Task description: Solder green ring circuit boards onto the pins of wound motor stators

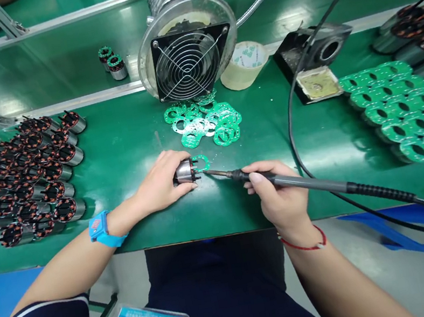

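Note:
My left hand [167, 183] is closed around a motor stator [185, 171] lying on its side, its pins facing right. Just past those pins is a green ring-shaped circuit board [201, 162]; whether it touches them I cannot tell. In my right hand [281, 192] is a soldering iron [302, 181], held like a pen. Its tip points left and sits close to the ring board and the pins. Behind them, a loose pile of green ring boards [206, 124] lies on the green bench [129, 134].
Several bare stators [35, 178] crowd the left side. Stators topped with green boards [413, 112] stand in rows at right. A fan [187, 64] hangs over the board pile. Beside it are a tape roll [244, 65] and an iron stand with sponge [318, 84]. The iron's cable [290, 117] loops at right.

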### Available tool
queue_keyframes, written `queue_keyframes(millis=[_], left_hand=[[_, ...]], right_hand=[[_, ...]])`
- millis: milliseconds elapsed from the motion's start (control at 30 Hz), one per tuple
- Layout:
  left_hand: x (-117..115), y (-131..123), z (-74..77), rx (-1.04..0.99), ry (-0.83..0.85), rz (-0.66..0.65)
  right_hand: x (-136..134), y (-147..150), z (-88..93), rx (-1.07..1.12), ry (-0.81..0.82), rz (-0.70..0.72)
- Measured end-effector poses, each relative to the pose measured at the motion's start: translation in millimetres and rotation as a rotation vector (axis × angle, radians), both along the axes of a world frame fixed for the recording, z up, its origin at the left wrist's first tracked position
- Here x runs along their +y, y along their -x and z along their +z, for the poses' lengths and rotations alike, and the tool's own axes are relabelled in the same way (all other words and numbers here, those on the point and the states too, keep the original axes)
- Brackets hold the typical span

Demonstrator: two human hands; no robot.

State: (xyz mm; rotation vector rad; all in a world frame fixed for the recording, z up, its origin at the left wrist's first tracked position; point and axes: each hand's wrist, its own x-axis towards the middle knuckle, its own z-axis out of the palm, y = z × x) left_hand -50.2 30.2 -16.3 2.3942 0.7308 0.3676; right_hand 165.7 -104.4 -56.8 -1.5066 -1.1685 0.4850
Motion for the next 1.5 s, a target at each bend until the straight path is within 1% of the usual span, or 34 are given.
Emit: queue_keyframes(millis=[400, 600, 767, 1000, 1167, 1267, 1300, 1367, 1433, 1500], left_hand=[[0, -1, -3.0, 0.006, -0.044, -0.024], [-1, -1, -2.7, 0.034, -0.043, -0.029], [0, -1, -3.1, 0.038, -0.052, -0.019], [-1, 0, -4.1, 0.037, -0.078, -0.041], [-1, -2, -4.4, 0.065, -0.068, -0.019], [-4, -1, -3.6, 0.054, -0.069, -0.001], [-6, -1, -3.1, 0.045, -0.052, 0.012], [-9, -1, -2.1, 0.008, 0.028, 0.083], [-11, -2, 0.0, -0.052, 0.155, 0.188], [-12, -3, 4.5, -0.105, 0.284, 0.274]], right_hand=[[-2, 1, 0.7, -0.012, 0.010, -0.001], [-4, 1, 2.5, -0.090, -0.011, 0.003], [-5, 3, 2.8, -0.117, -0.075, -0.048], [0, 5, 13.1, -0.204, -0.126, 0.021], [1, 6, 13.2, -0.236, -0.171, 0.036], [0, 8, 12.5, -0.269, -0.151, 0.033], [0, 8, 11.2, -0.269, -0.124, 0.048], [3, 7, 6.5, -0.246, -0.040, 0.120], [10, 7, 1.3, -0.237, 0.054, 0.124], [20, 11, 0.5, -0.219, 0.120, 0.117]])
